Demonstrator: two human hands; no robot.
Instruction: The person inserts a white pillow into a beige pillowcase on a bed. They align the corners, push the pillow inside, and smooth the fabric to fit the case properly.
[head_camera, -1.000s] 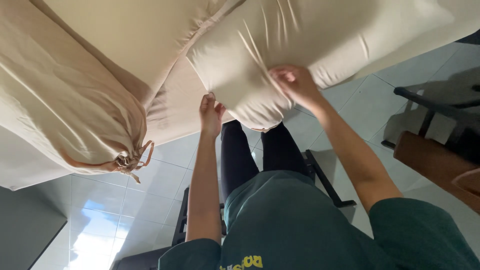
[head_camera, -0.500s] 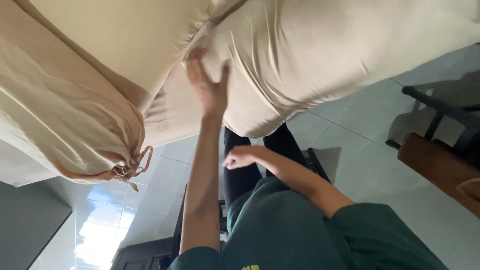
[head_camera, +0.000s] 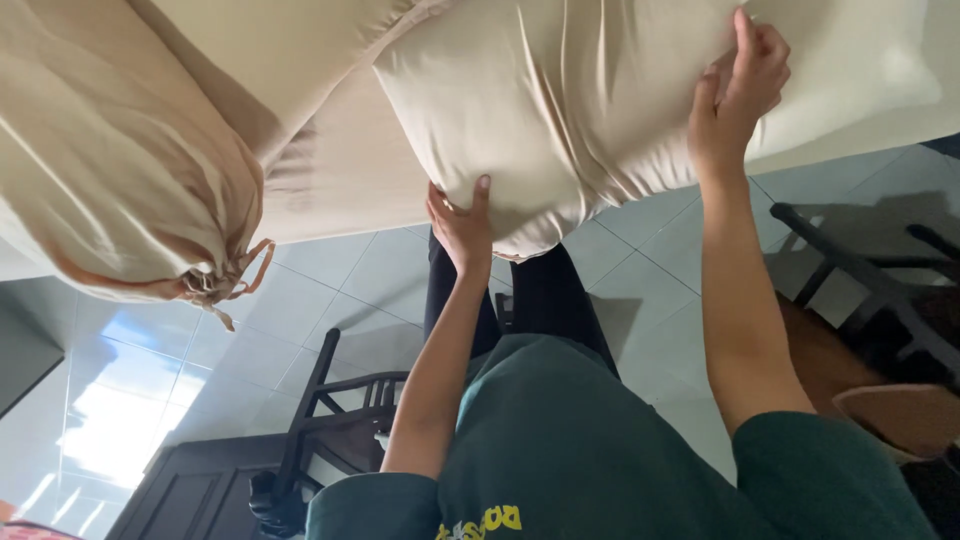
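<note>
L hand (head_camera: 462, 222) spread flat under cream pillow (head_camera: 560, 110) corner; R hand (head_camera: 742, 95) pinching its cover fabric. Best: steady the corner w/ L, tug the cover smooth w/ R.

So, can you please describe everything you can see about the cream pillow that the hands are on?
The pillow is plump and covered in smooth cream fabric that looks like cotton, with long creases running toward its rounded corner. It lies on a cream sheet, its corner reaching past the edge above the tiled floor. The left hand presses on that corner; the right hand pinches the fabric further along. Beside it lies a bolster with a tied end.
</note>
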